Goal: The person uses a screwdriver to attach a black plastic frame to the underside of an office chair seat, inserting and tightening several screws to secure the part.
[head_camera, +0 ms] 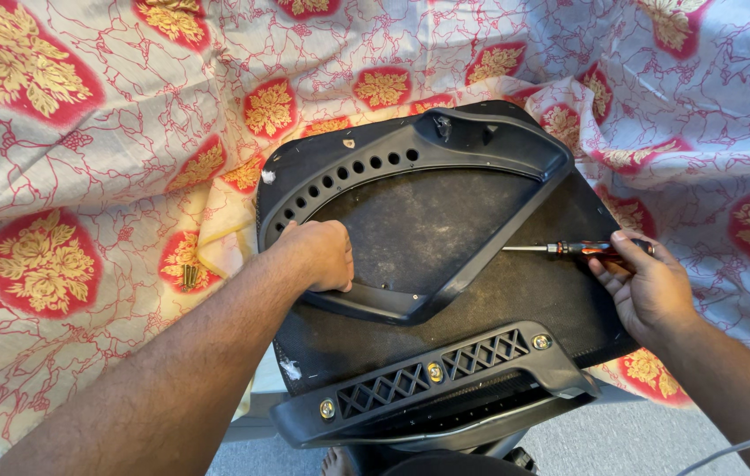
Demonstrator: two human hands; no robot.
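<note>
A black plastic frame [445,145] with a row of round holes lies on a dark fabric-covered panel [516,300], probably the underside of a chair seat. My left hand [320,256] is curled on the frame's lower left edge, gripping it. In my right hand [648,286], at the panel's right side, is a screwdriver [569,249] with a dark and red handle. Its shaft points left, the tip just beside the frame's right edge. A black bracket [445,375] with lattice cut-outs and brass-coloured screws [435,371] spans the panel's near edge.
The panel rests on a bed covered by a white sheet [93,176] with red and gold flower medallions. A few small brass screws [190,277] lie on the sheet left of the panel. Grey floor [622,441] shows below, with a white cable [736,448] at the bottom right.
</note>
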